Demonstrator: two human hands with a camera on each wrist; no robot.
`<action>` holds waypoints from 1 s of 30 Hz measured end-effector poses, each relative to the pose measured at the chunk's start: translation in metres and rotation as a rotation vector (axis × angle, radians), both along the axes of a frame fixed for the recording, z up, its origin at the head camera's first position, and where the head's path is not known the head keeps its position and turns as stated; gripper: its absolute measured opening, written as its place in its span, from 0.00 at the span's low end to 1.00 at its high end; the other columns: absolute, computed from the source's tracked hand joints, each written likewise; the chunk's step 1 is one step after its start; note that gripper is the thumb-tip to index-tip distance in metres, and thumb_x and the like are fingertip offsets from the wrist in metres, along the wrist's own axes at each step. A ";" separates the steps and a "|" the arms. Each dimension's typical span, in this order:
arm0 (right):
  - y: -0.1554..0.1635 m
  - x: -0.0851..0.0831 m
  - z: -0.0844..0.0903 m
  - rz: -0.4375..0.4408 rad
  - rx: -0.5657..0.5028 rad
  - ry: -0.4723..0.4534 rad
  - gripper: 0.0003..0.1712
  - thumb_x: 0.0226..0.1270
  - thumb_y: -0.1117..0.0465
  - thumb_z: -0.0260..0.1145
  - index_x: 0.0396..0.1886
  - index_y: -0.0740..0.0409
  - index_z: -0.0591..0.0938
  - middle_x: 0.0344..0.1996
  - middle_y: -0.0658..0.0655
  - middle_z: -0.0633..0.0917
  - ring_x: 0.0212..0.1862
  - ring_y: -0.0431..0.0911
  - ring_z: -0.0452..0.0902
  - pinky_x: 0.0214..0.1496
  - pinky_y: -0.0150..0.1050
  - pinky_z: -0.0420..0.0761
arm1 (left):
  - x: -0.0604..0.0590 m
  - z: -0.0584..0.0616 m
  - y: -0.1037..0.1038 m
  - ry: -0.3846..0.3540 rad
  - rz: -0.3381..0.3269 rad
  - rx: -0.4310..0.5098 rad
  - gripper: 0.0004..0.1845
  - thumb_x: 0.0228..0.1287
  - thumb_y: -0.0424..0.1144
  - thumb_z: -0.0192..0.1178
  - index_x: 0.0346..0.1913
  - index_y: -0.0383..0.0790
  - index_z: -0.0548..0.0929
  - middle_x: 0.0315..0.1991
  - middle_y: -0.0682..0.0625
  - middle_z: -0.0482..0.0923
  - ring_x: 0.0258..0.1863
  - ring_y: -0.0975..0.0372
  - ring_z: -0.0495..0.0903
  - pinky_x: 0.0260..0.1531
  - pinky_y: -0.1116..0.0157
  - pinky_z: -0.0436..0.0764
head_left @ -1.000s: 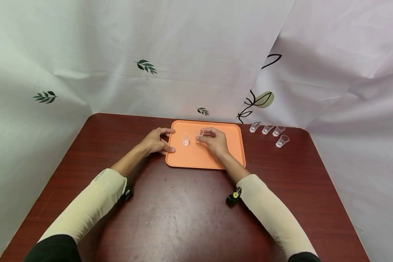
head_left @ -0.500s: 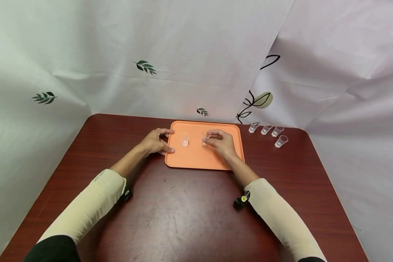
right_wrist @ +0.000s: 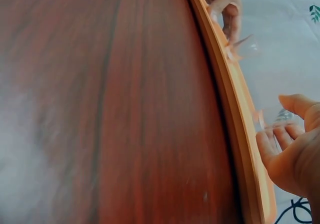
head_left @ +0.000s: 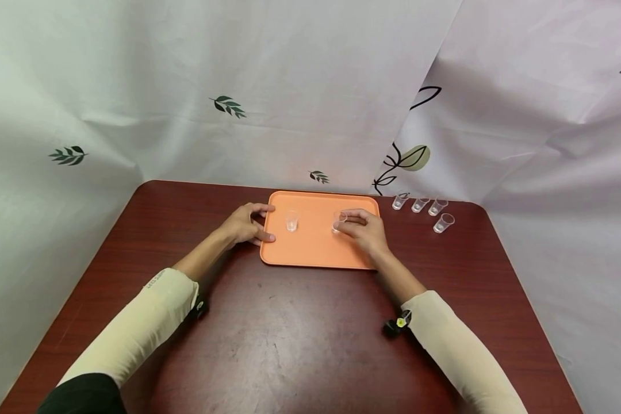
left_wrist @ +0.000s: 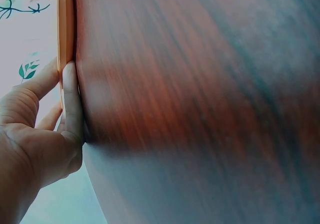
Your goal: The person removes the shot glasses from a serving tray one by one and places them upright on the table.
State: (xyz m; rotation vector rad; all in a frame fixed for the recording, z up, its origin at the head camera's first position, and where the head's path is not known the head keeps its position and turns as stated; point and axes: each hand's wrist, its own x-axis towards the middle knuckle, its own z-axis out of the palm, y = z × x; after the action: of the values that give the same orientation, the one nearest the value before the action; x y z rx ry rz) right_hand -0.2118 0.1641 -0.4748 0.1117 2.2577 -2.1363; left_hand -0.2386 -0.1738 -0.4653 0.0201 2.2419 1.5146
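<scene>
Head view, centre of frame: the right hand (head_left: 364,229) holds a small clear cup (head_left: 338,221) over the right half of the orange tray (head_left: 315,253). Thumb and fingertips are curled round the cup's rim and wall, pinching it. The cup sits low, at or just above the tray floor; contact cannot be confirmed from this view. It looks upright or only slightly tilted. The light rim pinch probably suits so small and thin a cup.

A second clear cup (head_left: 291,220) stands upright on the left half of the tray, apart from the held one and just right of the left hand (head_left: 245,224).

The left hand rests at the tray's left edge, fingers nearly straight and slightly spread, thumb against the near part of the rim. In the left wrist view the thumb (left_wrist: 71,104) lies flat along the tray edge (left_wrist: 65,29). Judgement: this hand braces the tray so it does not slide.

Right wrist view, right of frame: the fingers (right_wrist: 280,139) are partly curled, with a faint clear cup among them.

Upper right of the head view: four spare cups (head_left: 423,206) stand on the dark red table (head_left: 300,339), well apart from the tray. A leaf-print white curtain (head_left: 227,106) hangs behind.
</scene>
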 end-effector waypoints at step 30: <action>0.064 0.015 0.005 -0.111 -0.070 0.012 0.26 0.69 0.71 0.81 0.64 0.74 0.86 0.37 0.39 0.94 0.45 0.34 0.90 0.49 0.30 0.95 | 0.001 0.000 0.000 0.001 0.001 0.001 0.50 0.60 0.21 0.82 0.85 0.41 0.73 0.70 0.37 0.65 0.39 0.63 0.89 0.34 0.63 0.96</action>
State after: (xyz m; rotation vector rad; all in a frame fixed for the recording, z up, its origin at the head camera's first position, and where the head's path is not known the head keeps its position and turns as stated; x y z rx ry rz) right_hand -0.1964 0.2282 -0.4700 0.2289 2.2305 -2.2726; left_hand -0.2374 -0.1740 -0.4653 0.0200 2.2426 1.5166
